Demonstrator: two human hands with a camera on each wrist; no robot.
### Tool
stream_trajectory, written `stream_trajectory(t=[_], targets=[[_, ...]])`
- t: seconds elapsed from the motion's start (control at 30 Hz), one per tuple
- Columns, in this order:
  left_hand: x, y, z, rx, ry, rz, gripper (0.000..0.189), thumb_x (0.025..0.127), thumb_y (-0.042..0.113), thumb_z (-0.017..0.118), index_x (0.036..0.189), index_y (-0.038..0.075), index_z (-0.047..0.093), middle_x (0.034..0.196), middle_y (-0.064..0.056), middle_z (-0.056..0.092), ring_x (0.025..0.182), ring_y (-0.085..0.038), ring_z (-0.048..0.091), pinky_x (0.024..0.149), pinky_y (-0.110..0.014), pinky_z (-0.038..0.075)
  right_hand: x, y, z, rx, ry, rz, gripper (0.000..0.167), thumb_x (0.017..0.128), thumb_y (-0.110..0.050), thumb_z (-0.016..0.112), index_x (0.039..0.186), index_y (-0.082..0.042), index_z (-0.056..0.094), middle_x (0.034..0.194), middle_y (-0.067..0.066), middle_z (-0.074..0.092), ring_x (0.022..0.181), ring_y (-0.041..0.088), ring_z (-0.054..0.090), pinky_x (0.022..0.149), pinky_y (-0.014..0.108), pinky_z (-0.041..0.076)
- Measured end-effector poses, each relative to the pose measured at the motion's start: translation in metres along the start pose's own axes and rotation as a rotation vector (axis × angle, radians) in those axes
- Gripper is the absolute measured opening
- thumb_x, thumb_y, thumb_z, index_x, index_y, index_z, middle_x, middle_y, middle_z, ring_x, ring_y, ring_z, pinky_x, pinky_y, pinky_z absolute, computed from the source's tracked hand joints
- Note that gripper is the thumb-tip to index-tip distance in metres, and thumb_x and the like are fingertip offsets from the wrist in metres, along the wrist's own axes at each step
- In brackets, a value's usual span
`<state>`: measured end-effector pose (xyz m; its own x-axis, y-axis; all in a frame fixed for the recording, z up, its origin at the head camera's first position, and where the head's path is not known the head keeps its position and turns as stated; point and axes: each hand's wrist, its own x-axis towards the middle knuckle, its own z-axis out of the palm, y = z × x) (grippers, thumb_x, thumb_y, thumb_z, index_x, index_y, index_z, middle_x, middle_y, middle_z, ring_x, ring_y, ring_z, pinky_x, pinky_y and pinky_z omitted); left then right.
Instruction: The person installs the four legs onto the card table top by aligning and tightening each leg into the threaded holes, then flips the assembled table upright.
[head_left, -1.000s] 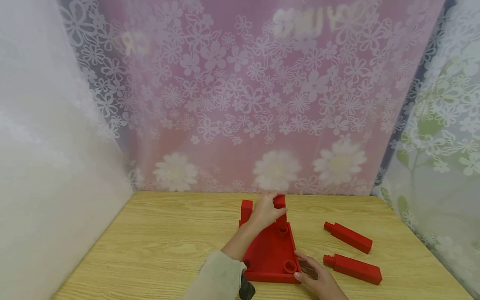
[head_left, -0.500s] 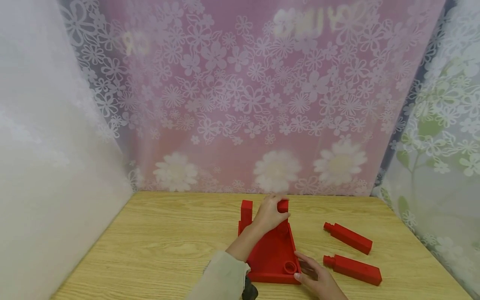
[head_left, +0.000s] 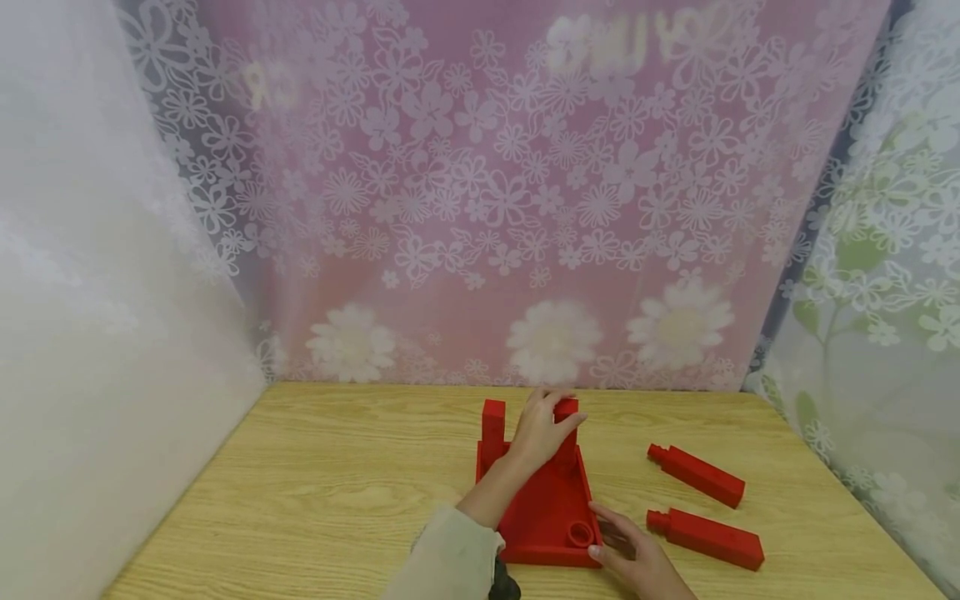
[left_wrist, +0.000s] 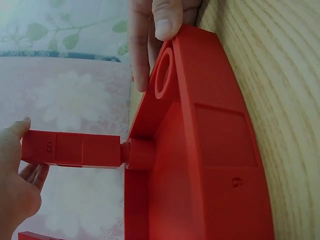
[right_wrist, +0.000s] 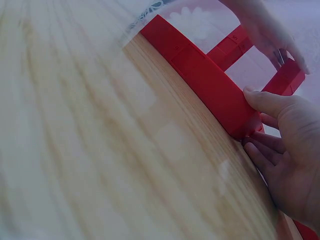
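Note:
With its fingers and thumb round the top, my left hand (head_left: 542, 429) grips a square red leg (head_left: 567, 442) that stands upright at the far right corner of a shallow red tray-like base (head_left: 540, 546). In the left wrist view, the held leg (left_wrist: 75, 149) lines up with a round socket (left_wrist: 141, 154), its narrow neck showing at the socket's mouth. At the base's near right corner, my right hand (head_left: 637, 554) holds the rim between thumb and fingers. Another leg (head_left: 492, 429) stands upright in the far left corner. Near my right hand lies a round socket (head_left: 580, 534) with nothing in it.
Two more red legs, an upper one (head_left: 701, 475) and a lower one (head_left: 712, 537), lie on the wooden table (head_left: 337, 475) to the right, their threaded-looking ends pointing left. A flowered pink curtain (head_left: 480, 208) hangs behind the table, with pale sheets at both sides.
My left hand has moved slightly right with the leg, which now stands straighter over the far right socket. Its thumb has shifted on the leg. My right hand has stayed at the corner.

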<state>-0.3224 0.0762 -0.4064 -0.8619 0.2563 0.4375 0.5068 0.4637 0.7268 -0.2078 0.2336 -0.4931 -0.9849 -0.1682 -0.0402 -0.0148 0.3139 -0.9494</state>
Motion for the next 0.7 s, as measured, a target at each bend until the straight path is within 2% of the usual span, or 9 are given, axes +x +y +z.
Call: stream_trajectory(t=[0.17, 0.23, 0.4, 0.5, 0.7], targets=[[-0.0015, -0.0013, 0.0020, -0.192, 0.056, -0.110, 0.041, 0.081, 0.026, 0.072, 0.113, 0.009, 0.052, 0.105, 0.001, 0.051, 0.096, -0.015, 0.052, 0.081, -0.027, 0.046, -0.0008, -0.0007, -0.0001, 0.006, -0.003, 0.002, 0.069, 0.085, -0.032, 0.066, 0.137, 0.003, 0.038, 0.134, 0.028, 0.039, 0.114, 0.040, 0.047, 0.087, 0.046, 0.044], [-0.0020, -0.0017, 0.0017, -0.232, 0.068, -0.119, 0.039, 0.081, 0.025, 0.072, 0.111, 0.008, 0.052, 0.104, 0.001, 0.052, 0.097, -0.016, 0.053, 0.084, -0.030, 0.046, -0.0011, -0.0016, 0.0001, 0.006, -0.002, 0.003, 0.069, 0.085, -0.032, 0.066, 0.137, 0.003, 0.038, 0.134, 0.028, 0.039, 0.113, 0.040, 0.047, 0.087, 0.046, 0.044], [-0.0015, -0.0027, -0.0004, -0.213, 0.052, -0.062, 0.031, 0.086, 0.018, 0.067, 0.113, 0.006, 0.058, 0.107, -0.004, 0.054, 0.097, -0.019, 0.054, 0.084, -0.035, 0.047, -0.0011, -0.0032, 0.0005, 0.004, 0.004, 0.009, 0.069, 0.084, -0.033, 0.067, 0.137, 0.003, 0.038, 0.134, 0.028, 0.039, 0.113, 0.039, 0.048, 0.087, 0.045, 0.044], [-0.0008, -0.0015, -0.0017, -0.179, 0.023, -0.038, 0.028, 0.089, 0.015, 0.061, 0.117, 0.009, 0.061, 0.113, -0.005, 0.053, 0.097, -0.018, 0.052, 0.082, -0.032, 0.046, -0.0009, -0.0029, 0.0006, -0.005, 0.010, 0.012, 0.069, 0.084, -0.033, 0.066, 0.136, 0.003, 0.039, 0.133, 0.027, 0.040, 0.113, 0.039, 0.048, 0.087, 0.045, 0.044], [-0.0008, 0.0039, -0.0002, -0.172, -0.030, -0.054, 0.029, 0.092, 0.011, 0.053, 0.120, 0.013, 0.061, 0.118, -0.003, 0.049, 0.097, -0.015, 0.051, 0.079, -0.027, 0.046, -0.0011, -0.0005, 0.0002, -0.017, 0.014, 0.007, 0.065, 0.086, -0.028, 0.065, 0.136, 0.004, 0.038, 0.133, 0.027, 0.040, 0.113, 0.039, 0.048, 0.087, 0.045, 0.044]])
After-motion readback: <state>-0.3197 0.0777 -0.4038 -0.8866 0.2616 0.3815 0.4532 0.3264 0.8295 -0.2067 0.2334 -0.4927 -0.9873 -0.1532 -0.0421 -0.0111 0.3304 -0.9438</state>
